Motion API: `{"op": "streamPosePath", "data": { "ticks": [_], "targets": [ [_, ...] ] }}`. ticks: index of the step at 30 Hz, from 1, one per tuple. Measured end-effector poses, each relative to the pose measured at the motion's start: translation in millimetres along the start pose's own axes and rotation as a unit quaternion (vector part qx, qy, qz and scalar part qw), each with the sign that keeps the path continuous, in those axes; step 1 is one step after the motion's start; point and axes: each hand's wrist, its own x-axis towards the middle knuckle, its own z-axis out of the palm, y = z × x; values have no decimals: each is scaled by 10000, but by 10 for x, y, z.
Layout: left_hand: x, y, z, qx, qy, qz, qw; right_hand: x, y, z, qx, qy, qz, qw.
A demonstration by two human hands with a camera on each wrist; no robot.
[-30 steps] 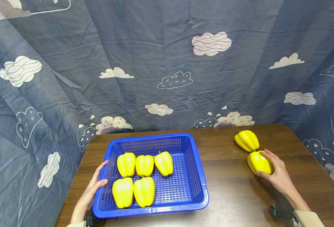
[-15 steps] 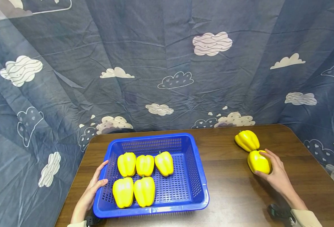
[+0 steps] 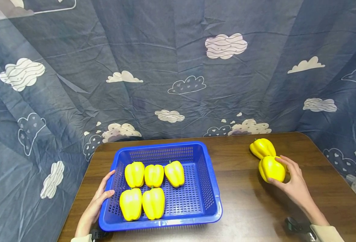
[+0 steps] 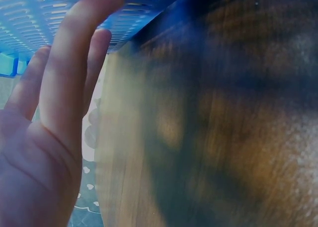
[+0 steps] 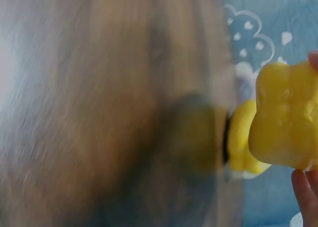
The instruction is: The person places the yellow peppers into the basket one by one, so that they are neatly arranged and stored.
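On the right side of the head view, my right hand (image 3: 296,186) holds a yellow bell pepper (image 3: 272,168) between thumb and fingers. The right wrist view shows this bell pepper (image 5: 285,115) raised off the table. Just behind it lies another yellow bell pepper (image 3: 262,148), partly covered by the held one. My left hand (image 3: 94,205) grips the left rim of a blue plastic basket (image 3: 169,223), thumb and index fingertips at the rim. From the left wrist view, fingers (image 4: 64,78) lie against its slotted outer wall. Several yellow bell peppers (image 3: 153,204) sit in two rows inside, toward the left.
The basket stands on a brown wooden table (image 3: 235,195), with bare wood between it and the right hand. A dark blue cloth (image 3: 181,67) printed with clouds hangs behind the table. Part of the basket's slotted floor (image 3: 187,198) shows at its right.
My right hand has lifted the nearer bell pepper and shifted it slightly left and up in the head view. The left hand and basket stay in place.
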Motion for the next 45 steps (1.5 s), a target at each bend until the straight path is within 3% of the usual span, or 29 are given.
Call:
{"op": "streamPosePath", "data": {
  "ticks": [16, 24, 37, 45],
  "targets": [
    [8, 18, 14, -58, 14, 100, 9999, 185, -569, 246, 691, -34, -646, 9955],
    [8, 11, 16, -36, -19, 148, 9999, 177, -752, 444, 868, -239, -993, 9910],
    [8, -8, -5, -45, -43, 79, 9999, 192, -1238, 588, 1119, -490, -1293, 9841],
    [6, -13, -7, -97, -41, 23, 9999, 176, -1476, 671, 1219, -921, -1404, 9782]
  ]
}}
